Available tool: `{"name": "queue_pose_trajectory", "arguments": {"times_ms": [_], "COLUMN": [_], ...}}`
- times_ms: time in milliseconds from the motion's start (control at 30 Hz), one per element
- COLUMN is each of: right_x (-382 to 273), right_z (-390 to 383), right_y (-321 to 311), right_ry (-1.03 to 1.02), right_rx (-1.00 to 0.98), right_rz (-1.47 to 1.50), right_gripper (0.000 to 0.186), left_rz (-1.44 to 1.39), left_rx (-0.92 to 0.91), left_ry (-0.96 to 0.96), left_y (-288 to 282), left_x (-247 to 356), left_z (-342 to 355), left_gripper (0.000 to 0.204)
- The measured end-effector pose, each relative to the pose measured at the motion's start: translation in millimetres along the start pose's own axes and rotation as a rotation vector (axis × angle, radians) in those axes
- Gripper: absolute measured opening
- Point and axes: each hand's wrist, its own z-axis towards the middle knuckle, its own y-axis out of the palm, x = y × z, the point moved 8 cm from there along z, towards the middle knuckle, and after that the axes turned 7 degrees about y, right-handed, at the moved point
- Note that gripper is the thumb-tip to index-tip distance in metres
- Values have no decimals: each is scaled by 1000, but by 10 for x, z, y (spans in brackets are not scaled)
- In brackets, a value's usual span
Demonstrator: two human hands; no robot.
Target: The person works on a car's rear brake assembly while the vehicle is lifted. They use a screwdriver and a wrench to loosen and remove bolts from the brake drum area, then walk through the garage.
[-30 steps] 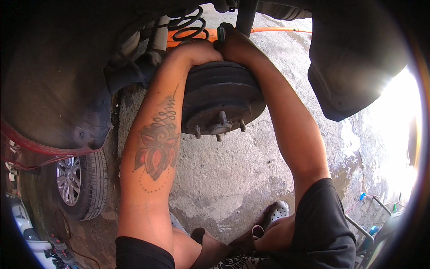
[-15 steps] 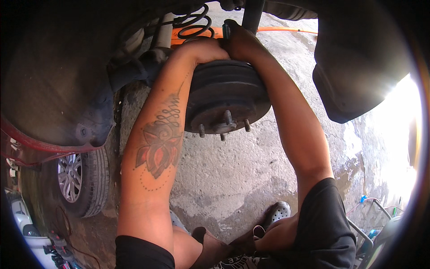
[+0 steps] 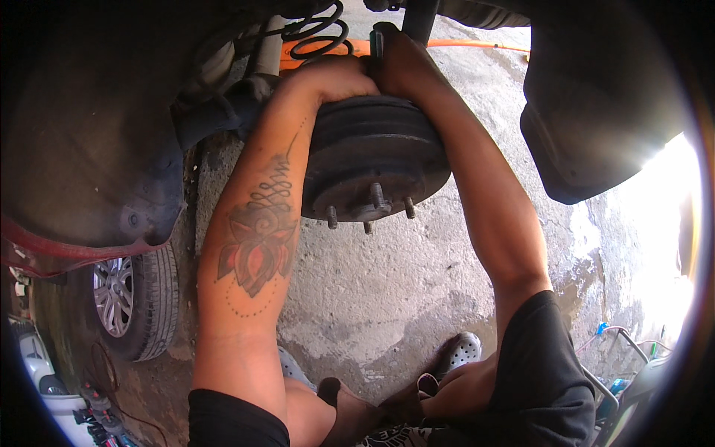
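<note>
A dark brake drum (image 3: 376,153) with several wheel studs hangs under the raised car. Both my arms reach round it, one on each side. My left hand (image 3: 342,80) bends over the drum's far upper edge, and its fingers are hidden behind my right hand and the drum. My right hand (image 3: 401,65) is in shadow at the back of the drum, fingers curled round something. A narrow grey-teal piece (image 3: 376,45) shows beside these fingers; its kind I cannot make out. The two hands are close together.
A coil spring (image 3: 320,41) and a dark shock absorber (image 3: 420,21) stand behind the drum. An orange bar (image 3: 294,56) lies beyond on the concrete floor (image 3: 380,290). Wheel-arch liners flank my arms. At left is a removed wheel (image 3: 138,302); at lower right, a metal-framed chair-like object (image 3: 633,372).
Little differs. My left forearm has shifted slightly left, and the view has moved a touch; both hands stay behind the drum.
</note>
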Motion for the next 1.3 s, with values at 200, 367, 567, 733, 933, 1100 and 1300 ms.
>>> {"name": "queue_pose_trajectory", "arguments": {"times_ms": [200,367,567,733,933,1100,1300], "right_x": [-9,92,97,79,81,136,93], "right_z": [53,129,242,182,125,175,231], "right_y": [106,231,357,427,285,291,371], "right_ry": [-54,-7,-35,-86,-82,-39,-81], "right_rx": [-11,-63,-144,-271,-124,-104,-169], "right_rz": [-47,-40,-93,-18,149,196,-9], "right_gripper": [56,64,63,64,67,74,74], "left_rz": [-105,-60,-60,-68,-120,-130,-92], "left_rx": [-16,-25,-83,-82,-42,-15,51], "left_ry": [139,33,82,-42,-48,-115,-32], "left_y": [5,21,16,50,36,21,-2], "left_x": [93,106,177,2,-84,-125,-45], "left_z": [-6,-46,-90,-11,17,7,12], "left_gripper": [44,46,46,46,47,51,53]}}
